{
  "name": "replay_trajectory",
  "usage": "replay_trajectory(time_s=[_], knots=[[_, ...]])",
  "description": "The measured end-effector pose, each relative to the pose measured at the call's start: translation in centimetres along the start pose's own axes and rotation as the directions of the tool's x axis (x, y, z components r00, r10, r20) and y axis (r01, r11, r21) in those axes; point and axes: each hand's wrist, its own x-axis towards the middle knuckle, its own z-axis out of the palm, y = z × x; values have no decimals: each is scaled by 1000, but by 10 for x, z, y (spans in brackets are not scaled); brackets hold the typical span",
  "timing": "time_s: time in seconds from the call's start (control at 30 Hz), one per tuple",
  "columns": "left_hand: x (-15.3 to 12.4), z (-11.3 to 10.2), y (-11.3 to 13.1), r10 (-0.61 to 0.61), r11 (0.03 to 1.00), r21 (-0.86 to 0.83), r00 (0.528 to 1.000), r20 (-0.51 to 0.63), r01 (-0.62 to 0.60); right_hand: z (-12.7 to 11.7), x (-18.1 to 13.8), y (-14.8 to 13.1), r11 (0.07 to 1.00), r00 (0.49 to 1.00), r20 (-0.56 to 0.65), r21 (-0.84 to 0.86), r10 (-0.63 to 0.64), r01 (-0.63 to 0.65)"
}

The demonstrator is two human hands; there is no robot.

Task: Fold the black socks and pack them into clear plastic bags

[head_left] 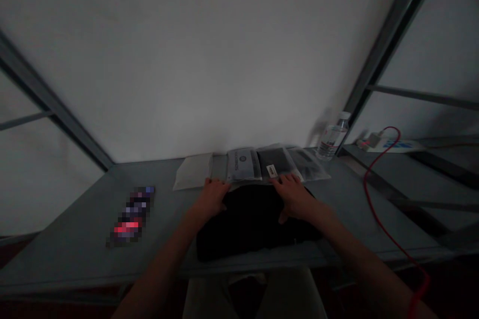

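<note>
Pretty dim room, grey table against a white wall. Left hand and right hand lie spread flat on a black garment, gripping nothing.

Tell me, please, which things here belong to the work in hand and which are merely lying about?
In hand: soft black cloth, under the left hand and right hand; row of flat clear plastic packets just behind it.
Lying about: clear plastic water bottle; white power strip with thin red cable; small blurred dark object at left.
</note>
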Motion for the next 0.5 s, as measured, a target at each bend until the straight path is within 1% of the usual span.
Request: replay_trajectory(time_s=[0.1, 0.2, 0.27, 0.33, 0.43, 0.5], knots=[[-19, 5, 18, 19, 999, 44, 994, -108, -14, -4, -14, -6, 998, 997, -71, -64, 0, -5], [-41, 19, 24, 84, 996, -12, 986, -144, -87, 11, -35, -5, 998, 990, -132, -36, -47, 42], [-53, 26, 23, 107, 990, -68, 981, -161, -120, 24, -48, -1, 997, 981, -180, -11, -73, 72], [-62, 28, 23, 118, 985, -107, 980, -161, -136, 32, -57, 2, 997, 974, -220, 19, -63, 69], [-68, 25, 25, 165, 976, -117, 977, -138, -182, 28, -63, 5, 992, 958, -285, 111, -32, 66], [-69, 24, 27, 188, 973, -111, 974, -128, -203, 20, -66, 6, 975, 926, -378, 199, -14, 96]])
